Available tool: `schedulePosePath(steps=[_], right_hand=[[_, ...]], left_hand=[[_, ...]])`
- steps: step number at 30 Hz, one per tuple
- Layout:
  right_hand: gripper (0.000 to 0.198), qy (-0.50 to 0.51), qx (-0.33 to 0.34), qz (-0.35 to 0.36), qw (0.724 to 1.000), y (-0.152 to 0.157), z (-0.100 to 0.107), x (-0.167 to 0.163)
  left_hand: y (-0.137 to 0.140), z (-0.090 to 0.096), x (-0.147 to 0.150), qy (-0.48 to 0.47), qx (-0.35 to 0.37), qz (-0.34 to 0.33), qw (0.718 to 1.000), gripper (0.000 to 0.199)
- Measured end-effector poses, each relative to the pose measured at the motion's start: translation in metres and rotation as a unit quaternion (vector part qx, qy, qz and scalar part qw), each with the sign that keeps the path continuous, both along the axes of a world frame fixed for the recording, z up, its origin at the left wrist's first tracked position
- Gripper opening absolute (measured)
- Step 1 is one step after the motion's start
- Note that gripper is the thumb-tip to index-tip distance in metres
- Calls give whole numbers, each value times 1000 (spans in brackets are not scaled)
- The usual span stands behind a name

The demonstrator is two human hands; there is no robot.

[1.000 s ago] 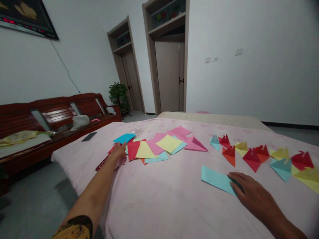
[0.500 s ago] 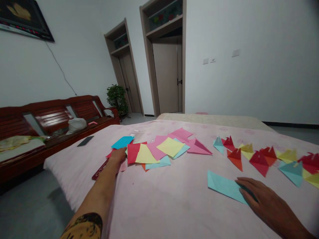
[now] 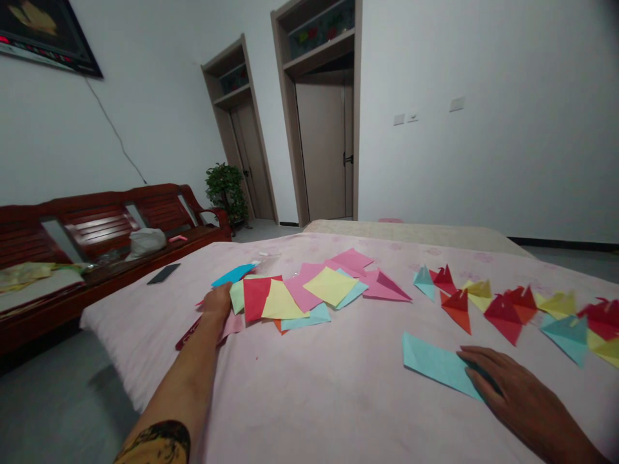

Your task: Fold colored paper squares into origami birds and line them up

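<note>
At the left end of a spread of coloured paper sheets, my left hand [image 3: 217, 300] is closed at the edge of a blue sheet of paper [image 3: 233, 275], which is tilted; the fingertips are hidden. Pale green paper [image 3: 236, 298] and red paper [image 3: 255, 298] lie just right of that hand. My right hand [image 3: 503, 380] rests with fingers stretched out over the right end of a light blue folded paper strip [image 3: 438, 367], which lies flat on the pink cloth [image 3: 333, 393]. Beyond it stand several folded paper birds [image 3: 505, 312] in red, yellow, orange and blue.
Yellow paper [image 3: 330, 285] and a folded pink paper [image 3: 384, 287] lie mid-table. A dark phone [image 3: 164, 273] is near the left edge. Under my left forearm a dark red flat item [image 3: 187, 335] partly shows. Beyond the table are a wooden bench [image 3: 111, 219], a potted plant [image 3: 225, 193] and doors.
My left hand has shifted slightly left, and the blue sheet has moved with it and tipped. More pale green paper shows beside it. My right hand and the light blue strip have stayed put.
</note>
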State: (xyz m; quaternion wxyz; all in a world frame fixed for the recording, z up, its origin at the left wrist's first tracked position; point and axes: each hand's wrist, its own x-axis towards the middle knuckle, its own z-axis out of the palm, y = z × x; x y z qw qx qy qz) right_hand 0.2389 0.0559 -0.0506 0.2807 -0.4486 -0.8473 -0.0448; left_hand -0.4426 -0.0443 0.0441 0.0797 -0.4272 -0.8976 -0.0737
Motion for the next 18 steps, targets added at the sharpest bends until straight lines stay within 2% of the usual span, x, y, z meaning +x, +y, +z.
schedulePosePath(steps=[6,12,15,18], right_hand=[[42,-4,-7,-4,1000,2,-6,2],[41,-4,-1,2,1000,1,-5,2],[40,-4,2,6,1000,1,-2,1],[39,-5,1,6,1000,0,-1,0]], left_hand=[[-10,28,3,0,65,31,997,40],[-2,54,14,-8,133,50,990,48],[8,60,34,-2,157,25,987,46],[21,62,62,15,177,-36,983,43]])
